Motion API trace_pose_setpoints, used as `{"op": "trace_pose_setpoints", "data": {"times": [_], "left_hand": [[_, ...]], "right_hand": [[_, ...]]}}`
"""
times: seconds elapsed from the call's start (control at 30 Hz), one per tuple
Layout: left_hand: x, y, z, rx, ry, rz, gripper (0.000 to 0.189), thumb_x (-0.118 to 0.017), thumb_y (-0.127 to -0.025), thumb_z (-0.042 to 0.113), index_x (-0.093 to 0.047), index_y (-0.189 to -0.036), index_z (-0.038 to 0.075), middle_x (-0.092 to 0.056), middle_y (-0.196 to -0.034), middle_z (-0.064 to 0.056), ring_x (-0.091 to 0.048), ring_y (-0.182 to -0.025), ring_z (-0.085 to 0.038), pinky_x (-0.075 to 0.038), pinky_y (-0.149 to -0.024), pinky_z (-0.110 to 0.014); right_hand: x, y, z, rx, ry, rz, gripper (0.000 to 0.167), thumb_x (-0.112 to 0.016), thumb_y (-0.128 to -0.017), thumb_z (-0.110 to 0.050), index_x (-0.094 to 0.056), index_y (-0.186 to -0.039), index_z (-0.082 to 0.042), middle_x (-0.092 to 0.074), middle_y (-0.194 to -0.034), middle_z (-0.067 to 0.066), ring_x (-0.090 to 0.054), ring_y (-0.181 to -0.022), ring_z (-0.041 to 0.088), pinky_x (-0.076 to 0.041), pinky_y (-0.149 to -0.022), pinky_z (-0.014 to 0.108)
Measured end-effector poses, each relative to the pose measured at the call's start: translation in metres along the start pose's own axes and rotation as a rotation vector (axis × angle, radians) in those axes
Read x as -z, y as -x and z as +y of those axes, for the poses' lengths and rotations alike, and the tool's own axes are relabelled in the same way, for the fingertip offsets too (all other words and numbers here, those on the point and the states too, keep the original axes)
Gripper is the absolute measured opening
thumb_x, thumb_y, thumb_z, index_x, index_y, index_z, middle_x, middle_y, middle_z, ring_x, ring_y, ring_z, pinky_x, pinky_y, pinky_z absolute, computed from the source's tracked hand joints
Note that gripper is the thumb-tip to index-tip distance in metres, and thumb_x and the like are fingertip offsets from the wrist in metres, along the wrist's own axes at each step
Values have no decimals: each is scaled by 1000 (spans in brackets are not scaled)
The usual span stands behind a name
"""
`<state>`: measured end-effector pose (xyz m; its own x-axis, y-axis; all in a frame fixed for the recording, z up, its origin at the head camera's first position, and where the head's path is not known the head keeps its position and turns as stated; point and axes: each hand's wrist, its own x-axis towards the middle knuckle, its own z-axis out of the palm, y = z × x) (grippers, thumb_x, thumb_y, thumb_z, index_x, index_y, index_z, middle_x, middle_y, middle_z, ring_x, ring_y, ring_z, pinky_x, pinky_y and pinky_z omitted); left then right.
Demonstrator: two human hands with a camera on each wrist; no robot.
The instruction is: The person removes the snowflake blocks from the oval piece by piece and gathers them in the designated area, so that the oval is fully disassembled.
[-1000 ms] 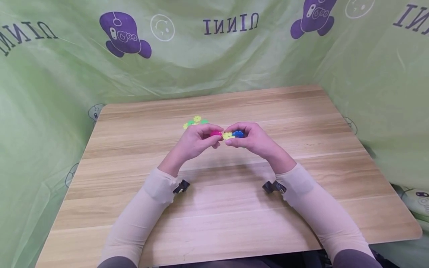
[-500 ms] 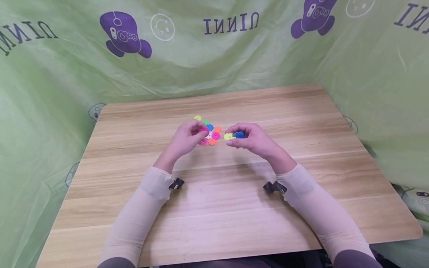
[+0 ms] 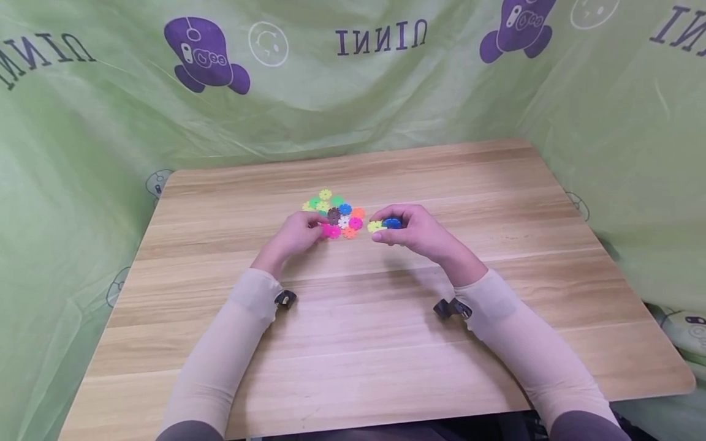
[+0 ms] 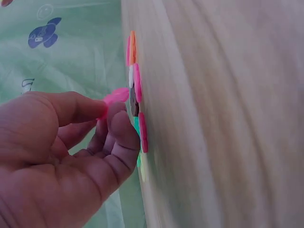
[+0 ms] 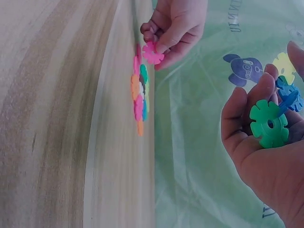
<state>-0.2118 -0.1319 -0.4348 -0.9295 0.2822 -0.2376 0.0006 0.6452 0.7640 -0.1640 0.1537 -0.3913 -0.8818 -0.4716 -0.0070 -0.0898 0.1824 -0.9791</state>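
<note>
My left hand (image 3: 296, 236) is low at the left side of a pile of flower-shaped plastic discs. Between its thumb and finger it pinches a pink notched disc (image 5: 153, 53), just above the table. Off to the right, my right hand (image 3: 418, 229) holds a small cluster of joined discs above the tabletop. In that cluster are a yellow disc (image 3: 375, 226), blue discs (image 5: 289, 94) and a green disc (image 5: 269, 123) that faces the right wrist camera. The fingers hide part of the cluster.
Loose discs lie bunched together on the wooden table (image 3: 386, 343), among them a dark brown disc (image 3: 333, 215), a white disc (image 3: 344, 222) and an orange disc (image 3: 349, 233). A green printed curtain (image 3: 353, 104) hangs close behind the table and along its sides.
My left hand has drawn away from the right hand's cluster, leftward and then down beside the pile, with a pink disc in its fingers. The right hand stays almost still.
</note>
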Motion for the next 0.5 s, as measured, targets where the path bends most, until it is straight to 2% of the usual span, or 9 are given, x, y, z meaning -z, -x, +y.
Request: {"op": "trace_pose_setpoints", "data": {"times": [0.07, 0.23, 0.5], "left_hand": [[1, 0, 0, 40, 37, -6, 32, -60, -94, 8, -63, -126, 6, -63, -100, -12, -62, -87, -27, -55, -75, -37], [4, 0, 0, 95, 30, 4, 30, -61, -94, 7, -62, -123, 4, -64, -101, -12, -64, -90, -25, -55, -79, -36], [9, 1, -3, 87, 5, 85, 29, -61, -95, 14, -62, -122, 3, -62, -104, -11, -63, -88, -25, -53, -78, -37]], "right_hand": [[-1, 0, -1, -3, 1, -3, 35, -81, -84, -23, -70, -113, -8, -63, -88, 12, -57, -75, 23, -51, -64, 30], [-1, 0, -2, -10, 5, -9, 34, -80, -84, -21, -69, -113, -6, -62, -89, 11, -55, -75, 21, -50, -65, 29], [0, 0, -1, -7, 24, -7, 34, -80, -84, -22, -70, -113, -8, -64, -93, 12, -55, -76, 22, -51, -65, 29]]}}
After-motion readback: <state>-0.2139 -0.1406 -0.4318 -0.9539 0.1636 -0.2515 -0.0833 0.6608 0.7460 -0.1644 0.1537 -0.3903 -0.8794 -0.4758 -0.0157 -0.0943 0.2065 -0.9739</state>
